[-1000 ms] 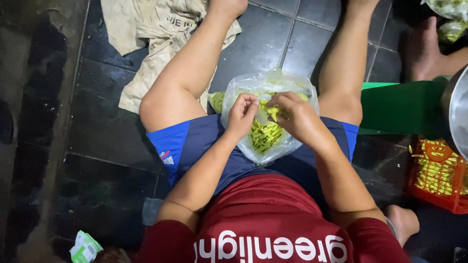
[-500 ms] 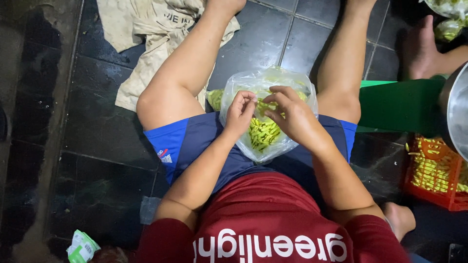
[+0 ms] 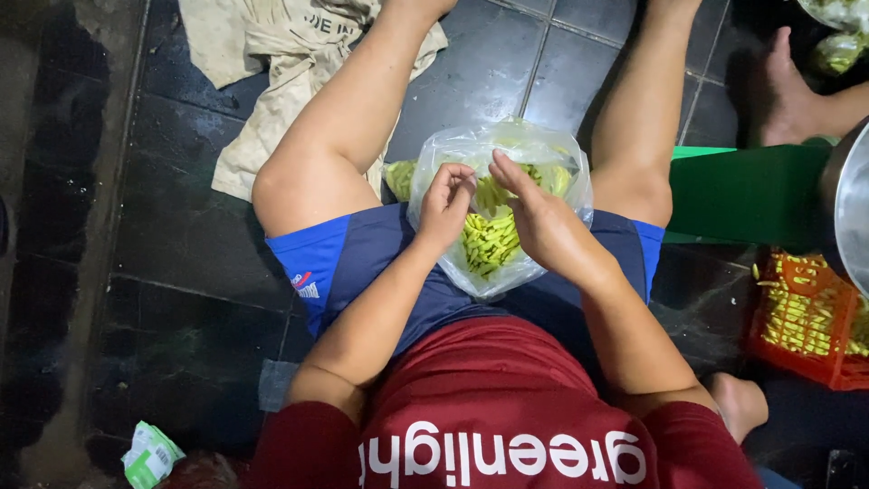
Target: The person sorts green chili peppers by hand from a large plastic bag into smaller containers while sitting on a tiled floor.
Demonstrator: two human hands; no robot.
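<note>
A clear plastic bag (image 3: 543, 149) full of small yellow-green sticks (image 3: 489, 240) rests in my lap between my bare legs. My left hand (image 3: 445, 206) pinches the bag's near rim with fingers curled on the plastic. My right hand (image 3: 541, 220) lies over the bag's opening, fingers stretched toward the left hand and holding the plastic. Part of the bag's contents is hidden under both hands.
I sit on a dark tiled floor (image 3: 163, 272). A beige cloth sack (image 3: 272, 63) lies at the upper left. A green box (image 3: 747, 190), a metal bowl (image 3: 851, 208) and an orange crate (image 3: 806, 321) of yellow sticks stand at right. Another person's foot (image 3: 787, 91) is at upper right.
My hands have shifted slightly on the bag's rim, the right fingers reaching further toward the left hand. The bag stays in my lap.
</note>
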